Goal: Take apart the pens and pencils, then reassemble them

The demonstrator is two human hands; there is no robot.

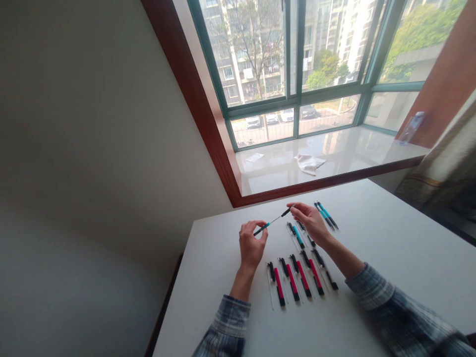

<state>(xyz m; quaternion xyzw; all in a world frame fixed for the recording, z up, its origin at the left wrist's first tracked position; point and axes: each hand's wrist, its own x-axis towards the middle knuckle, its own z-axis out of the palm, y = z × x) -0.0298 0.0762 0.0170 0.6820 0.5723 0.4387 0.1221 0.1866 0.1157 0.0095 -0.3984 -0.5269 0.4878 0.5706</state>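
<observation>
My left hand (252,245) pinches the teal-and-black pen barrel (262,229) above the white table. Facing it, my right hand (313,224) has its fingers closed on the black upper part of the pen (286,212). A thin refill (275,219) spans the gap between the two parts. Below my right hand lie a teal barrel (298,237), black pen parts and thin refills. Closer to me is a row of red barrels (292,282) with black tops (271,271) and refills (270,292) beside them. Two teal pens (326,214) lie side by side beyond my right wrist.
The white table (215,267) meets a wall (111,148) on the left and a window ledge (275,176) at the back. A white cloth (309,163) and a clear bottle (411,128) are on the ledge. A curtain (439,166) hangs at the right.
</observation>
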